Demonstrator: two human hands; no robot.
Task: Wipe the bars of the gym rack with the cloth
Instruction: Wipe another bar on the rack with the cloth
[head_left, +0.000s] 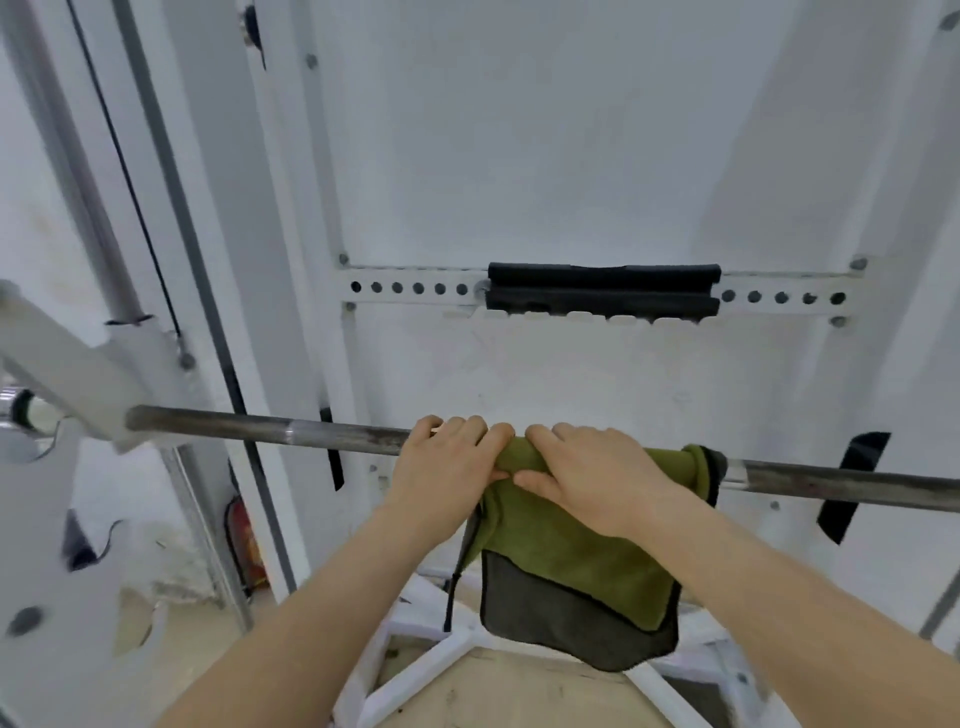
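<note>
A dark steel bar (270, 428) runs across the white gym rack at chest height. A green cloth with a grey underside (576, 566) hangs draped over the bar in the middle. My left hand (447, 467) grips the bar and the cloth's left edge, fingers curled over the top. My right hand (587, 473) lies beside it on the cloth, fingers curled over the bar and thumb pinching the fabric. The two hands touch each other.
A white perforated crossbar (410, 288) with black foam pads (602, 291) sits on the wall behind. White uprights (223, 208) and a bar holder (88, 374) stand at the left. A red extinguisher (247, 545) stands low left; white frame legs (415, 639) lie below.
</note>
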